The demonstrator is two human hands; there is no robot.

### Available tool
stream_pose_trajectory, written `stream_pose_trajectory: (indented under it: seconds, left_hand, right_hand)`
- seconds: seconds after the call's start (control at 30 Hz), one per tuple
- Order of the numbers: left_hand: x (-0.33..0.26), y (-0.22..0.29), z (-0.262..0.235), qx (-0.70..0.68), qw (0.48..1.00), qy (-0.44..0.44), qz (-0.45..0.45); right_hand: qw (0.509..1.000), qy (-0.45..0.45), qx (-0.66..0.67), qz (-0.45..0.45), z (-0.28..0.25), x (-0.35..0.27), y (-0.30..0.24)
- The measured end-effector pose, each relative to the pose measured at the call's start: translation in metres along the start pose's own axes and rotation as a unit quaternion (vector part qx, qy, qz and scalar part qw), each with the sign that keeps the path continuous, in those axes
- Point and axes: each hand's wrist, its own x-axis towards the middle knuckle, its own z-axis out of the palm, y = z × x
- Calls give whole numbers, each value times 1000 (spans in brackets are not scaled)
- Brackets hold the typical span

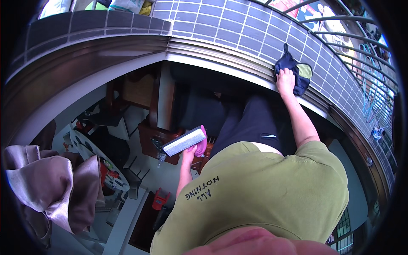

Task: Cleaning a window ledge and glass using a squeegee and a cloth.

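Note:
My left hand is closed around a pink window-cleaning tool with a long, silver-grey pad and a dark edge. It is held low, beside my dark trousers and inside the window opening. On the far right, my right arm is stretched out to the sill. My right hand has its fingers bunched on a dark blue cloth with a light green patch, which lies across the window track and the tiled ledge. The cloth hides part of the fingertips.
Grey-blue tiles cover the ledge beyond the track. Metal bars curve along the outer right side. A gathered brown curtain hangs at left. Below stand wooden furniture, a white oval table and a small red stool.

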Motion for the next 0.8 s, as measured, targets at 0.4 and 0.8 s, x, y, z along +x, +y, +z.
stream_pose_trajectory:
  seconds: [0.4,0.8]
  left_hand:
    - [-7,-13,18,-35,999,-31,1]
    - [-16,-56,6,-120,992,-12,-41]
  right_hand:
    - [974,63,97,-195,39,103,-183]
    - [888,-52,409,-203,35,195,-322]
